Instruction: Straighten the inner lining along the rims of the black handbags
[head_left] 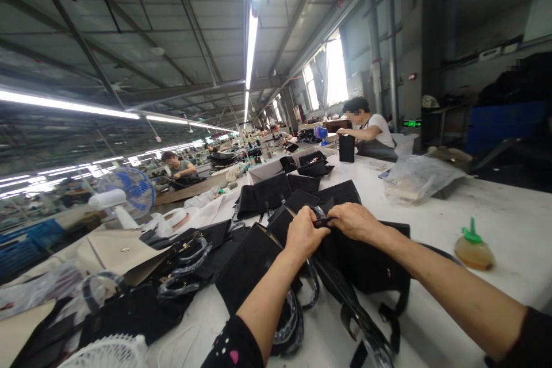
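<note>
Both my hands meet over a black handbag (366, 264) lying on the white worktable (483, 207). My left hand (304, 234) is closed, pinching a small black strap piece at the bag's top edge. My right hand (354, 220) is closed too, gripping the same black strap piece (324, 221) from the other side. Glossy black handles wrapped in clear plastic (357, 322) trail from the bag toward me. More black bag panels (263, 192) lie just beyond my hands.
A squat glue bottle with a green cap (473, 248) stands at the right. A clear plastic bag (416, 179) lies farther back. Black bags with wrapped handles (181, 276) pile at the left near a blue fan (129, 192). A person (371, 129) works at the far end.
</note>
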Demonstrator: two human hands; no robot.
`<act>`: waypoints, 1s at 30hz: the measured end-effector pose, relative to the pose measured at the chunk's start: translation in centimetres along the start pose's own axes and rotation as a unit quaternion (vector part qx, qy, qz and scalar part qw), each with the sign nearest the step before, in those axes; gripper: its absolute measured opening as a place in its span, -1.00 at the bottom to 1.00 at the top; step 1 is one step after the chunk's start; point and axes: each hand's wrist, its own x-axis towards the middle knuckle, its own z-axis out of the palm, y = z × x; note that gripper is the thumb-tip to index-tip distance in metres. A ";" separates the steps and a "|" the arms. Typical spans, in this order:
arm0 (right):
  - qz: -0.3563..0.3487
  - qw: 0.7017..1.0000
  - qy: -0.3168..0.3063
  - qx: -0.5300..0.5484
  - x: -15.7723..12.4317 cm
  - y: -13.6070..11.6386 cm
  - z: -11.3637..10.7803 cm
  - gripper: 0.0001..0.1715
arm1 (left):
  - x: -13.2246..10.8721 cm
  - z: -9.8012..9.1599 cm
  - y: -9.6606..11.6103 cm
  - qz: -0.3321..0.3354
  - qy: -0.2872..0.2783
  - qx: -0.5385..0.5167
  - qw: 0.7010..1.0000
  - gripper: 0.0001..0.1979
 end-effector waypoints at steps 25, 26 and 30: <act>0.043 0.998 -0.027 0.026 -1.0 3.5 -0.7 -0.74 | 1.3 0.5 -1.6 -0.008 -0.070 -0.105 0.992 -0.88; 0.043 0.998 -0.031 0.028 -1.0 3.6 -0.7 -0.75 | 1.2 0.5 -1.5 -0.004 -0.069 -0.100 0.993 -0.88; 0.054 0.998 -0.039 0.013 -0.8 3.5 -0.5 -0.75 | 1.1 0.5 -1.6 0.007 -0.070 -0.085 0.994 -0.88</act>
